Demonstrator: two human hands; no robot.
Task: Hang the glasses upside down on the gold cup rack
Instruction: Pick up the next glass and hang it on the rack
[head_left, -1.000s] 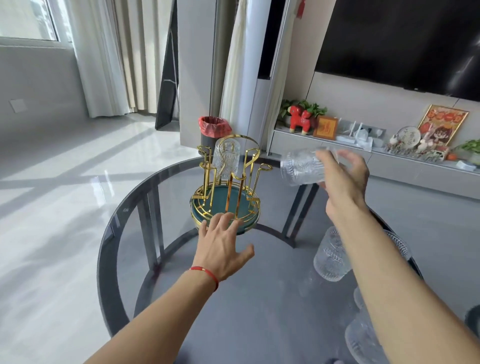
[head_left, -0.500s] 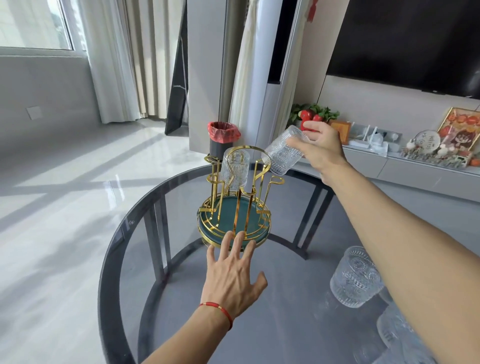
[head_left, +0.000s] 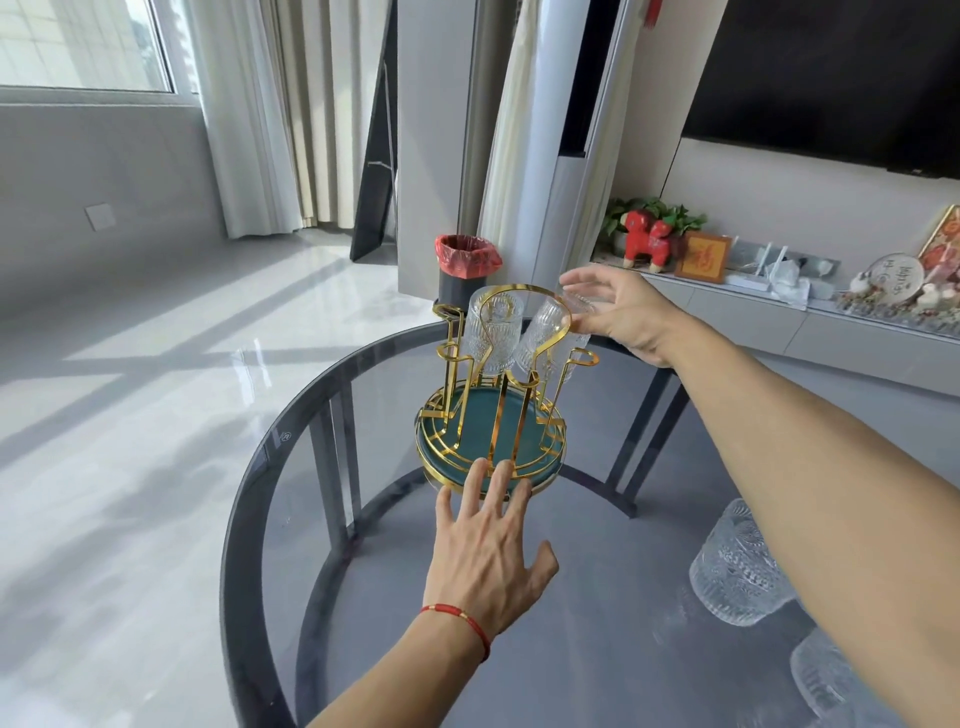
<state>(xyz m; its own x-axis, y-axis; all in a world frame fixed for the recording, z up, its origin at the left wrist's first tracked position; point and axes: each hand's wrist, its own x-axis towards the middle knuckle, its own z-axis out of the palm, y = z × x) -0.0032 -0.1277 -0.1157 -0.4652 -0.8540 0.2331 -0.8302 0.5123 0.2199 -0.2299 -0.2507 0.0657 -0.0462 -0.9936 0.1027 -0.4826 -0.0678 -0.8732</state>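
The gold cup rack (head_left: 480, 415) with a teal base stands at the far side of the round glass table (head_left: 244, 525). One ribbed clear glass (head_left: 493, 338) hangs upside down on a back peg. A second ribbed glass (head_left: 545, 345) sits tilted, mouth down, over the peg to its right, and my right hand (head_left: 628, 317) grips its upturned bottom between thumb and fingers. Flat and open, my left hand (head_left: 488, 551) rests its fingertips on the front rim of the rack's base. Several front pegs are bare.
Two more ribbed glasses stand on the table at the right, one (head_left: 737, 566) partly behind my right forearm and another (head_left: 831, 686) near the bottom edge. A black bin with a red liner (head_left: 465, 270) stands on the floor behind the rack.
My right hand has carried the glass left and down, turned it mouth down and lowered it over a peg. My left hand has slid forward onto the rack's base rim.
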